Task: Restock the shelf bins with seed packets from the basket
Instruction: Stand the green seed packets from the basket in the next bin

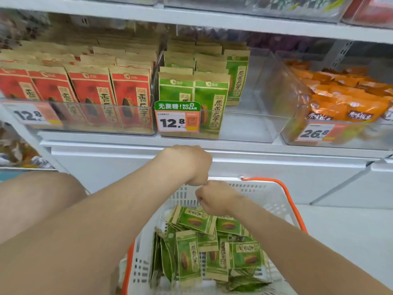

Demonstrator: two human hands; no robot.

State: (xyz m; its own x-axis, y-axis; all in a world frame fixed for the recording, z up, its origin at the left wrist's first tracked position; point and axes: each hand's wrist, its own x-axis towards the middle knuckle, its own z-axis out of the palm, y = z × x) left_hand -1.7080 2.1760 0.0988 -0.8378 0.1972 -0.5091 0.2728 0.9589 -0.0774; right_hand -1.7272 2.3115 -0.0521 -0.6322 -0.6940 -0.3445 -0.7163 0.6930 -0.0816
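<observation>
- Seed packets (188,258) are lying loose in the basket (274,201), below both hands and on the body side of them. Some are lying flat and some on edge, with long axes pointing every which way.
- The top packet (194,218) is lying just under the right hand (214,199), its long axis running roughly left-right and tilting down to the right.
- The right hand is hanging knuckles-up over the pile with its fingers curling under. It is touching or nearly touching that top packet, but I cannot tell whether it is pinching it.
- The left hand (191,167) is hovering just above and beyond the right, almost knuckle to knuckle, over the basket's far rim. Its fingers are curling away from view, so I cannot tell whether it is holding anything.
- Judgement: the right hand is the nearer one for the pick, and the left is sitting higher, closer to the shelf (212,145).
- Straight up and beyond the hands, the clear bin (251,124) is holding green packets (210,99) of the same kind. They are standing upright, faces forward, crowded to its left half behind the price tag (177,118).
- The bin's open space is lying up and to the right of the hands. Judgement: the coming move is turning on this, since a flat packet is needing to be lifted and stood on end there.
- Red packets (91,90) are filling the bin up-left of the hands, and orange bags (344,103) the one far up-right. Neither matches the basket stock.
</observation>
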